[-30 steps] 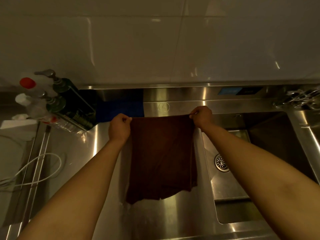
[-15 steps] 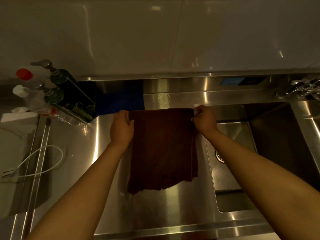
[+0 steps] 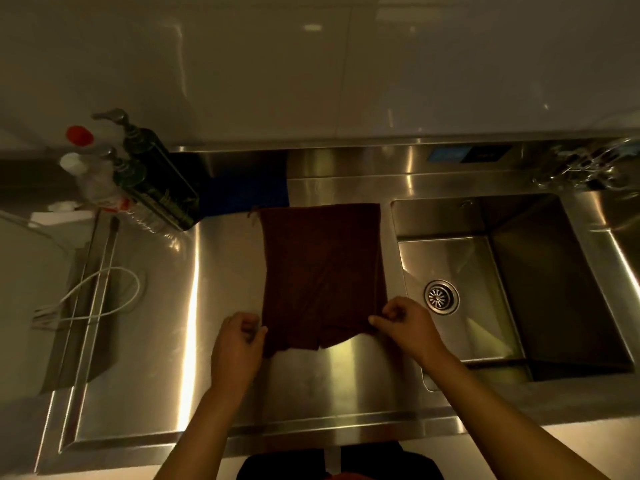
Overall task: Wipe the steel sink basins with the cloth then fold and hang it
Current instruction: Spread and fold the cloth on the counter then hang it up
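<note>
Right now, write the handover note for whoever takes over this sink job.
Left hand: pinching the near left corner of the dark brown cloth.
Right hand: pinching its near right corner.
The cloth lies spread flat on the steel drainboard, left of the steel sink basin.
Done: cloth laid out for folding. Whether the basins were wiped cannot be told.
Left: fold the cloth, then hang it.

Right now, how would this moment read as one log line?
step: folding | cloth: flat on steel counter | left hand, right hand: pinching near corners | hung: not yet
</note>
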Demonstrator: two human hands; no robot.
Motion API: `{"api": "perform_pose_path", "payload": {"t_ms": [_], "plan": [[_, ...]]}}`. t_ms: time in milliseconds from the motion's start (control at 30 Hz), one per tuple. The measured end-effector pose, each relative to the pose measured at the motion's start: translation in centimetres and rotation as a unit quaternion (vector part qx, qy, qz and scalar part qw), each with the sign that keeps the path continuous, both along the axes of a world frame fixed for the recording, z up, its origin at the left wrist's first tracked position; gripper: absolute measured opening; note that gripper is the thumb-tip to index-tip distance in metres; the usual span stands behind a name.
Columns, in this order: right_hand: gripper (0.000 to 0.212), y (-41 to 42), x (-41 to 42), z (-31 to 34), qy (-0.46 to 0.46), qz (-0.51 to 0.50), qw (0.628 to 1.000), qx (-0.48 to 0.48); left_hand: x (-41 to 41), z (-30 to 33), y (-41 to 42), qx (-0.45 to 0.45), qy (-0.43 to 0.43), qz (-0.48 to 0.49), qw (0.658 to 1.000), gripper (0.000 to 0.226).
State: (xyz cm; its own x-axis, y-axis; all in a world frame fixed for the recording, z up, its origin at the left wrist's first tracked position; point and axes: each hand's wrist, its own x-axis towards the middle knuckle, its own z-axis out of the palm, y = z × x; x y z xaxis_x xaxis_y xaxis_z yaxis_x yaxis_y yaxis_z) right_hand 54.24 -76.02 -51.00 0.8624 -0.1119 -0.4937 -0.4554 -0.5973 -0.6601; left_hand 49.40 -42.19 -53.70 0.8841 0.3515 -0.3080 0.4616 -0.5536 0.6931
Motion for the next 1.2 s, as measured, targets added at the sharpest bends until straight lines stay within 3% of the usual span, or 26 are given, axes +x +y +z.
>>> {"api": "perform_pose_path", "payload": {"t_ms": [167, 300, 433, 533, 667, 800, 933, 1033, 1200], "plan": [[0.052, 0.2, -2.3, -0.1, -0.03, 0.114, 0.992, -0.051, -2.6, 0.0, -0.4, -0.036, 0.051, 0.031, 0.998, 0.035], [0.046, 0.9, -2.7, -0.3, -0.097, 0.177, 0.974, -0.102, -2.9, 0.4, -0.9, -0.037, 0.064, 0.031, 0.997, 0.03], [0.025, 1.2, -2.8, -0.2, -0.151, 0.174, 0.967, -0.105, -2.9, 0.4, -1.0, -0.039, 0.077, 0.029, 0.996, 0.019], [0.012, 1.2, -2.7, 0.0, -0.132, 0.132, 0.981, -0.062, -2.9, 0.7, -1.1, -0.072, 0.082, 0.074, 0.991, 0.009], [0.028, 0.1, -3.1, 0.4, -0.052, 0.035, 0.998, 0.002, -2.9, 1.4, -1.0, -0.173, 0.071, 0.145, 0.972, 0.004], [0.035, -1.6, -3.1, 1.0, -0.006, 0.045, 0.998, 0.045, -3.0, 2.5, -0.8, -0.31, 0.063, 0.215, 0.924, 0.005], [0.022, -1.7, -2.5, 1.1, -0.031, 0.097, 0.995, 0.011, -3.2, 2.7, -1.0, -0.317, 0.06, 0.199, 0.925, 0.006], [0.016, -0.9, -2.3, 1.1, -0.049, 0.019, 0.998, 0.026, -3.3, 2.5, -1.1, -0.293, 0.041, 0.188, 0.937, 0.008], [0.02, -0.6, -2.8, 1.2, -0.071, -0.083, 0.989, 0.1, -3.4, 2.5, -0.9, -0.322, 0.049, 0.186, 0.927, 0.009]]}}
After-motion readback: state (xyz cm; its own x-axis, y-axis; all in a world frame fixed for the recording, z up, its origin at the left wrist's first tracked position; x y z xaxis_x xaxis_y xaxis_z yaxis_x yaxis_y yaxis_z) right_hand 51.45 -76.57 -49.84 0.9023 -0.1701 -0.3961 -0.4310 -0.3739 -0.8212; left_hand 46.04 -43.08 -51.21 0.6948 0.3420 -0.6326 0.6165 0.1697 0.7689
